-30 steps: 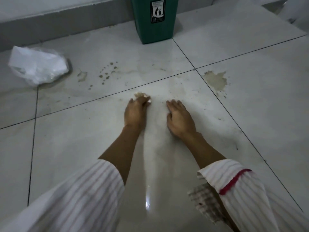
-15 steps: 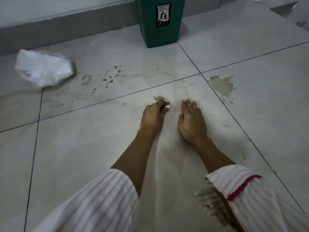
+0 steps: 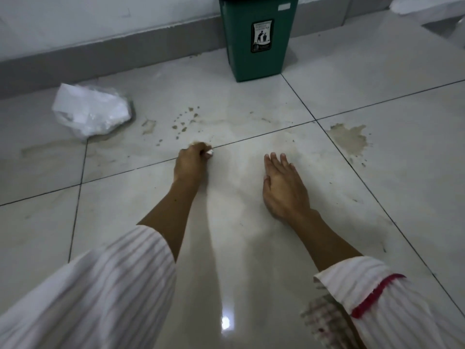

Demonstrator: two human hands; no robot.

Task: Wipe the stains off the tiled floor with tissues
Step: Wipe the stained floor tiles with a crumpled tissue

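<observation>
Tiled floor (image 3: 251, 248): glazed, glossy pale tiles with dark grout lines, mirroring a lamp glare near the viewer; dried stains (image 3: 349, 138) dull the sheen with matt, brownish patches. Waste bin (image 3: 256, 41): smooth green plastic bearing a printed label; bag (image 3: 93, 112): thin, crinkled, translucent white plastic. Sleeves (image 3: 105, 285): soft striped woven cloth; tissue (image 3: 208, 153): crumpled white paper.

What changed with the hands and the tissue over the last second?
The left hand, gripping the tissue throughout, slid left and forward, away from the right hand, up to the grout line near the brown spots. The right hand stayed flat on the floor. The large stain, green bin and plastic bag are unmoved.
</observation>
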